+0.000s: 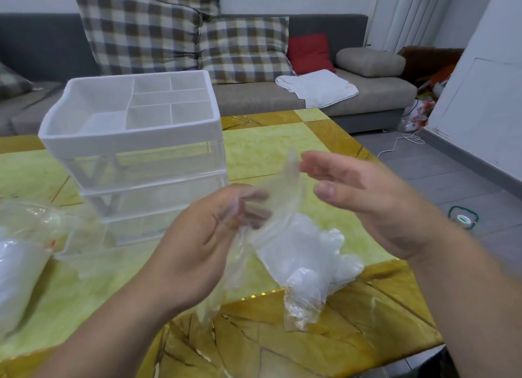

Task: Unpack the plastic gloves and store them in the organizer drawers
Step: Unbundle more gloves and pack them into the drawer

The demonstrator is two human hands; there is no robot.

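One clear glove [284, 192] (thin, crumpled) hangs pinched in the left hand [203, 236] above the table [282, 140], while the right hand [375, 197] hovers just beside it, fingers straight.

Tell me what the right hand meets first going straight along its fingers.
Probably the clear glove held up by the left hand; the right hand points at its upper end, though depth is unclear.
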